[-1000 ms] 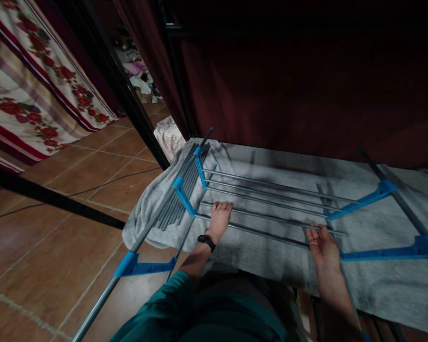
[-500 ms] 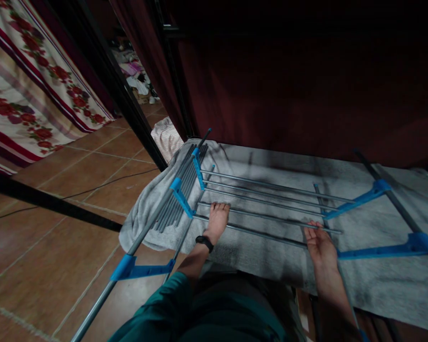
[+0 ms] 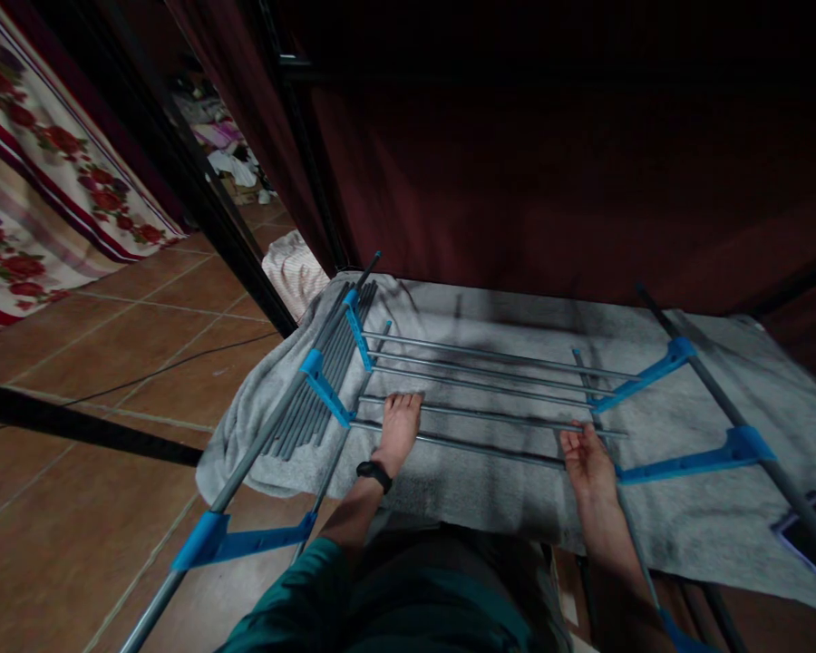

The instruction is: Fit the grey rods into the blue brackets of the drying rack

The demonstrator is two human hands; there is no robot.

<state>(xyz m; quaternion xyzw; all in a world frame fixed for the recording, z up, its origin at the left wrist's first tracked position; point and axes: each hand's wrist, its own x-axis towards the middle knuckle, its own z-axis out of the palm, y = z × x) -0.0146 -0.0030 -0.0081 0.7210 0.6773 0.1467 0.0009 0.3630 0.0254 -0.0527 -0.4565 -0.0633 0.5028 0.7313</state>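
A loose grey metal rod (image 3: 490, 415) lies across a rack frame of grey tubes and blue plastic brackets. My left hand (image 3: 400, 431), with a black band on its wrist, has its fingers wrapped over the rod near its left end. Palm up, my right hand (image 3: 590, 467) pinches the same rod near its right end, which sticks out past the fingers. Just nearer to me, another crossbar (image 3: 490, 451) runs from the left blue bracket (image 3: 327, 390) towards the right blue bracket (image 3: 697, 461). Several more crossbars (image 3: 476, 367) span the farther brackets.
A bundle of grey rods (image 3: 316, 390) lies at the left on a grey blanket (image 3: 469, 494). At the right, a dark phone-like object (image 3: 812, 535) rests partly behind a tube. Black bed-frame posts (image 3: 197, 209) and a cable (image 3: 177, 363) are on the left.
The view has turned slightly right, so the rack appears farther left and more of the phone-like object shows. Both hands keep their hold on the rod, which stays nearly in place.
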